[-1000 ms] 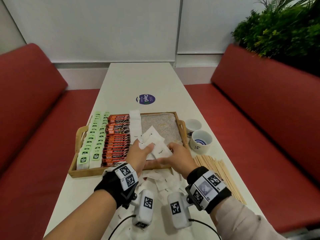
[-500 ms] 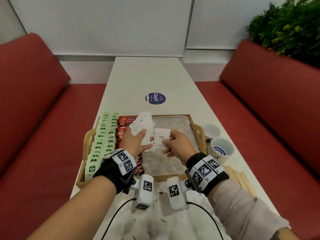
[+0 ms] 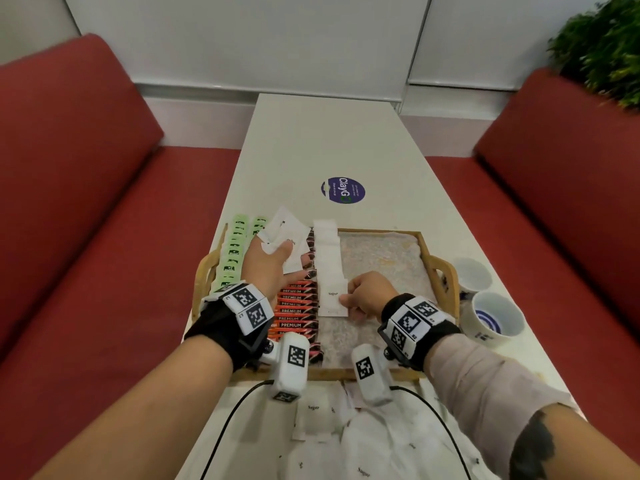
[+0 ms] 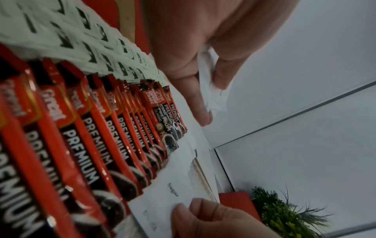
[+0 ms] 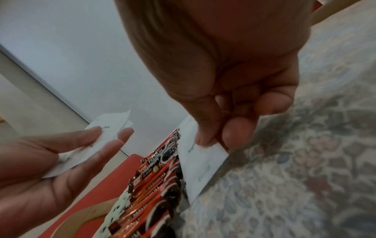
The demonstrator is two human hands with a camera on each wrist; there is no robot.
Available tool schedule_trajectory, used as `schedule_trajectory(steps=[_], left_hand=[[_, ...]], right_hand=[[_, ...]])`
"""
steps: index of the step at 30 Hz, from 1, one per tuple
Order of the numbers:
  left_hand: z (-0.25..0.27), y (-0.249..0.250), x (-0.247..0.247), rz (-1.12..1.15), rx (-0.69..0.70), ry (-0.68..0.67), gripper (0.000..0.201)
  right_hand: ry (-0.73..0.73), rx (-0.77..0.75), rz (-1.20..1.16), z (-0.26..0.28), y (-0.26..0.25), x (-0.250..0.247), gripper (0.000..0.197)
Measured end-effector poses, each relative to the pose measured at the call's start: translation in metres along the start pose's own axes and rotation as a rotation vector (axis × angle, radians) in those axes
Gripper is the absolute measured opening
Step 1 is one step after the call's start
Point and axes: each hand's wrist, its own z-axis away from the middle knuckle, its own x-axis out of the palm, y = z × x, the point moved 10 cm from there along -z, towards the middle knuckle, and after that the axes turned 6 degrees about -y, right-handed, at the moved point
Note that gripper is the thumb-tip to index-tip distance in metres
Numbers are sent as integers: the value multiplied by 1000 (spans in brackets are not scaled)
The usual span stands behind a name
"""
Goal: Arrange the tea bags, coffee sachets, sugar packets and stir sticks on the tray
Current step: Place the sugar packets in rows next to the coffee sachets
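White bench (image 3: 332, 143) runs lengthwise between two red sofas, its far end against a pale wall. Wooden tray (image 3: 446, 271) sits across the bench's near half, lined with a patterned cloth.

Single sugar packet (image 3: 333, 299), marked "Sugar", lies at the near end of the white sugar column (image 3: 327, 251) in the tray's middle, touching the cloth. Right hand (image 3: 372, 294) grip: thumb and fingertips pinching that packet's right edge; remaining fingers curled in.

Left hand (image 3: 268, 268) is raised above the tray's left half. Grip: thumb pressed over a fanned bunch of sugar packets (image 3: 289, 233) lying across its fingers.

Coffee sachets (image 3: 296, 306), red and black, "PREMIUM" legible, form an overlapping column just left of the sugar column. Green tea bags (image 3: 235, 247) form two columns along the tray's left edge.

Loose sugar packets (image 3: 332, 427) lie heaped on the bench's near edge, outside the tray.

Two white cups (image 3: 485, 299) stand at the bench's right edge, just beside the tray's right handle. Round purple sticker (image 3: 343, 190) at bench centre, beyond the tray. Green plant (image 3: 602, 46) behind the right sofa. Stir sticks not visible.
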Motion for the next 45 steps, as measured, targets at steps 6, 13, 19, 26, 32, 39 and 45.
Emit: schedule_trajectory(steps=[6,13,19,26,32,39,45], left_hand=[[-5,-8,-8,5,-31,13,31],[-5,-14,-7,7,-36,1,31],[-5,-21,-8,-20,-57,-4,32],[2,-25,-2,-79,-90,-81,31],[13,-30,13,-167,-108,-180,43],[15,-28,-4,-41,-96,-10,30],[22,-25,10,-67,-57,-75,32]], right_hand=[[-44,78,43,-9,2,8,23],[-3,96,20,-10,8,6,12],[15,45,187,-11,1,3,16],[243,-399,-18,15,-58,-33,8],[195,-530,51,32,-88,-27,35],[255,-490,11,33,-71,-36,24],[92,-429,-286,36,-55,-22,11]])
